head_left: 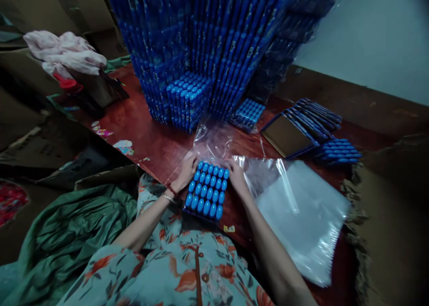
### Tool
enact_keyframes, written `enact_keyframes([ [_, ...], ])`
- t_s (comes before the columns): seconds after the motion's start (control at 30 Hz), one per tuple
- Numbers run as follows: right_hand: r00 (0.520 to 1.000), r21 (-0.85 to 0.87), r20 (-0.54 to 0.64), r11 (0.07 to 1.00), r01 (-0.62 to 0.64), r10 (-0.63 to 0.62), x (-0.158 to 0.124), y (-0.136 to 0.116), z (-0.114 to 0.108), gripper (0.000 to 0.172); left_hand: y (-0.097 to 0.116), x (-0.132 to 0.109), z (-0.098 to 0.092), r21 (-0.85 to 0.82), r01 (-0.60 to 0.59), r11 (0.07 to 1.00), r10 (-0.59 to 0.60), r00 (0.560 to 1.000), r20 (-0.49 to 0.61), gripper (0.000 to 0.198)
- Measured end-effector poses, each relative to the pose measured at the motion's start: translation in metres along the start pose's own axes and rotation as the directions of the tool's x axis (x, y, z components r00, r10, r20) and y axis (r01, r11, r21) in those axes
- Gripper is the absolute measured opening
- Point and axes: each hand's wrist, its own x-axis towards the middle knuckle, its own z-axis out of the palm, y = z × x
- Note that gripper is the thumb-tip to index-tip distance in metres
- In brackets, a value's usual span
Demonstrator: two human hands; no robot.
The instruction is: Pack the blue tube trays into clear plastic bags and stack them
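Note:
A block of glossy blue oval pieces in rows [207,190] lies at the near edge of the table, in front of my body. My left hand [187,171] is closed at its far left corner, with the fingers curled in. At the far right corner my right hand [236,175] is also closed, its fingertips bent toward the block. A clear plastic bag [214,138] spreads out on the table just beyond the block, and both hands appear to pinch its near edge. Exactly how the fingertips meet bag and block is partly hidden.
Flat clear bags [298,216] lie in a pile at right. Tall stacks of wrapped blue packs [214,42] rise behind, with a smaller stack [187,100] before them. Brown-backed blue packs [288,134] lean at right. A red-capped bottle [80,96] stands at left.

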Motion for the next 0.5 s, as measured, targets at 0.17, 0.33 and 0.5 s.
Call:
enact_keyframes([
  [0.17, 0.992, 0.031, 0.12, 0.999, 0.022, -0.025, -0.051, -0.008, -0.004, 0.03, 0.0, -0.075, 0.001, -0.065, 0.141, 0.988, -0.145, 0.988, -0.06, 0.017],
  [0.33, 0.989, 0.101, 0.129, 0.993, 0.054, -0.067, -0.058, -0.016, 0.002, 0.032, 0.003, -0.092, -0.008, -0.133, 0.207, 0.969, -0.219, 0.972, -0.082, 0.016],
  [0.5, 0.989, 0.176, 0.076, 0.974, -0.141, 0.13, -0.049, -0.003, 0.012, 0.034, 0.001, -0.073, -0.014, -0.174, 0.226, 0.959, -0.241, 0.968, -0.072, 0.009],
])
